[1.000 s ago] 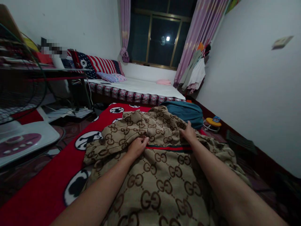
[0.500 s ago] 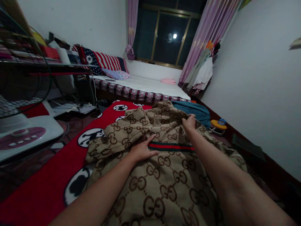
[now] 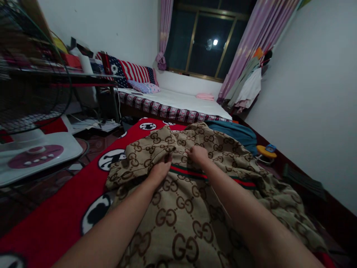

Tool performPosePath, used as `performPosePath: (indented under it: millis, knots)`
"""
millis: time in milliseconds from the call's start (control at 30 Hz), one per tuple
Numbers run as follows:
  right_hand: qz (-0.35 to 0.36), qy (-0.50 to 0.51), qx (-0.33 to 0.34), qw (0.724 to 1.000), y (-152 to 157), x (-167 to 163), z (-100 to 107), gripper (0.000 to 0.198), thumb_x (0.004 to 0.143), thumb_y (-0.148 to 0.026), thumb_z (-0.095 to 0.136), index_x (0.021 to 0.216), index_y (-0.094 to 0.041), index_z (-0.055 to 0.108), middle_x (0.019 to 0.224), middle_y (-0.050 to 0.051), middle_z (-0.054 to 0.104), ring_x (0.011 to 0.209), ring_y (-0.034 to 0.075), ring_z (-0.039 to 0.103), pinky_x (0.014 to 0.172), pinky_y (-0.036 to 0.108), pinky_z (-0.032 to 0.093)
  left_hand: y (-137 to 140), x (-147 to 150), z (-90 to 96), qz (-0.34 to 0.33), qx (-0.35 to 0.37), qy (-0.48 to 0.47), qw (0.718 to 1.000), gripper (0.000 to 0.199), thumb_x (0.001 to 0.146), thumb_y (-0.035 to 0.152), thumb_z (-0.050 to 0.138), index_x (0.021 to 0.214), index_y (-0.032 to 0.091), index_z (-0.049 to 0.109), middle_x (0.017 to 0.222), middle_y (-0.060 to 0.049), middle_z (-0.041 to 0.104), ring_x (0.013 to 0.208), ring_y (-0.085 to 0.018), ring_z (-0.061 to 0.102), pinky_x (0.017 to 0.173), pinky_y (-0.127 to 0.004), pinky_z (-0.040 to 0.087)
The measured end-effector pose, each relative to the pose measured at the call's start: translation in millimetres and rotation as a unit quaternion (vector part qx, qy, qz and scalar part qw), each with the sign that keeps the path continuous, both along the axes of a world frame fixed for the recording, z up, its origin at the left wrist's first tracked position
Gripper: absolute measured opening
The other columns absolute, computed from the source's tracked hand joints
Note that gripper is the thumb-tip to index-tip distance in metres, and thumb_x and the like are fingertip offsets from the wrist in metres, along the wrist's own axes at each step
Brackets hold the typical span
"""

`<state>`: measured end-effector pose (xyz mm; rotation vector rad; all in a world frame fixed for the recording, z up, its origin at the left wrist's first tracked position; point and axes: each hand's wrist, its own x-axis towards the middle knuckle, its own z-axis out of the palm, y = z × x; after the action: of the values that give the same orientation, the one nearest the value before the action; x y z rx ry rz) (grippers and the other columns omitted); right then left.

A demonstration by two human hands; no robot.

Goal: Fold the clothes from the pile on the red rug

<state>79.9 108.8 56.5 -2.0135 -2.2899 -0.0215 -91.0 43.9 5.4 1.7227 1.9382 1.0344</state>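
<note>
A tan garment [image 3: 178, 208] with brown interlocking-letter print lies spread out before me, a green and red stripe running across it. My left hand [image 3: 161, 172] is closed on a fold of its cloth, just left of the stripe's end. A little farther to the right, my right hand [image 3: 198, 155] is also closed, pinching cloth above the stripe. Its fingertips are partly hidden. Beneath the garment is a red blanket [image 3: 52, 208] with black and white round pictures.
A teal cloth [image 3: 232, 132] lies behind the garment. To the left stand a fan [image 3: 33, 156] with a white base and a cluttered desk [image 3: 92, 77]. A bed [image 3: 173, 98] lies below the window. A yellow stool [image 3: 266, 151] is by the right wall.
My right hand has moved left, closer to my left hand. My left hand's spread fingers have closed on the cloth. The garment's right part now spreads farther right.
</note>
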Motion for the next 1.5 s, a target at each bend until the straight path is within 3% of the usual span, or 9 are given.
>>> performPosePath:
  millis: [233,433,533,733,867,967,1167,1367,1500]
  knots:
    - [-0.056,0.031,-0.008,0.998,39.4,-35.2,2.3,0.080,0.075,-0.045,0.071,0.139,-0.010,0.039,0.127,0.019,0.060,0.114,0.028,0.059,0.090,0.033,0.047,13.7,-5.4,-9.1,0.064,0.164,-0.207,0.962,0.057,0.088,0.024,0.047,0.142,0.016,0.030,0.138,-0.018,0.048,0.109,-0.022,0.061,0.087,-0.035,0.054]
    - [-0.050,0.051,-0.027,0.997,71.6,-38.2,-5.9,0.032,0.081,-0.029,0.062,0.109,-0.013,0.067,0.114,0.016,0.068,0.107,0.026,0.063,0.085,0.029,0.047,12.1,-1.1,-11.7,0.028,0.226,-0.224,0.948,0.062,0.084,0.020,0.049,0.143,0.018,0.031,0.137,-0.017,0.048,0.112,-0.025,0.058,0.089,-0.041,0.053]
    - [-0.039,0.056,0.003,0.998,80.8,-38.5,-5.1,0.032,0.087,-0.025,0.049,0.110,-0.011,0.066,0.115,0.018,0.067,0.108,0.027,0.062,0.086,0.030,0.047,6.8,0.5,-5.8,-0.017,0.251,-0.156,0.955,0.051,0.087,0.018,0.045,0.137,0.019,0.041,0.134,-0.013,0.052,0.120,-0.023,0.053,0.101,-0.041,0.046]
    - [0.006,0.068,0.000,0.998,79.1,-45.5,-15.3,0.038,0.088,-0.022,0.049,0.124,-0.013,0.056,0.119,0.014,0.065,0.109,0.024,0.062,0.087,0.030,0.046,-1.5,5.5,-3.6,-0.070,0.020,0.023,0.997,0.068,0.077,0.039,0.063,0.139,0.017,0.044,0.155,-0.014,0.027,0.139,-0.033,0.033,0.112,-0.044,0.033]
    - [0.088,0.079,-0.042,0.992,64.0,-29.3,-4.1,0.047,0.085,-0.037,0.060,0.127,-0.016,0.056,0.123,0.009,0.064,0.110,0.021,0.060,0.091,0.026,0.046,-5.6,6.2,-3.0,-0.061,-0.081,0.048,0.994,0.076,0.079,0.051,0.057,0.147,0.027,0.034,0.157,-0.008,0.025,0.139,-0.034,0.033,0.109,-0.044,0.036]
    - [0.123,0.059,0.022,0.990,38.2,-1.1,-9.3,0.057,0.093,-0.047,0.045,0.143,-0.023,0.040,0.144,0.008,0.048,0.131,0.023,0.044,0.105,0.036,0.037,-6.6,6.8,-1.2,-0.058,-0.095,0.056,0.992,0.078,0.080,0.055,0.054,0.149,0.029,0.029,0.156,-0.006,0.027,0.141,-0.033,0.029,0.108,-0.043,0.036]
    - [0.062,-0.032,-0.037,0.997,0.8,25.4,-38.9,0.059,0.096,-0.057,0.021,0.149,-0.033,0.027,0.161,0.003,0.011,0.146,0.028,0.015,0.112,0.055,0.021,-7.1,7.0,-1.5,-0.090,-0.119,0.089,0.985,0.072,0.083,0.059,0.046,0.148,0.033,0.029,0.146,-0.005,0.045,0.139,-0.030,0.034,0.108,-0.042,0.034]
    - [0.032,-0.018,0.043,0.998,-34.6,18.7,-34.3,0.056,0.097,-0.044,0.033,0.146,-0.018,0.035,0.157,0.012,0.023,0.144,0.029,0.021,0.112,0.054,0.021,-7.5,1.8,-7.0,-0.109,-0.091,0.081,0.986,0.068,0.085,0.055,0.048,0.147,0.028,0.035,0.128,-0.010,0.063,0.124,-0.030,0.054,0.103,-0.040,0.039]
    - [0.089,-0.017,0.062,0.994,-67.7,30.1,-48.2,0.052,0.098,-0.032,0.031,0.146,-0.013,0.037,0.153,0.010,0.034,0.142,0.022,0.028,0.113,0.040,0.027,-10.1,1.0,-7.7,-0.142,0.002,0.075,0.987,0.061,0.085,0.044,0.055,0.143,0.027,0.043,0.142,-0.010,0.050,0.126,-0.029,0.052,0.103,-0.040,0.041]
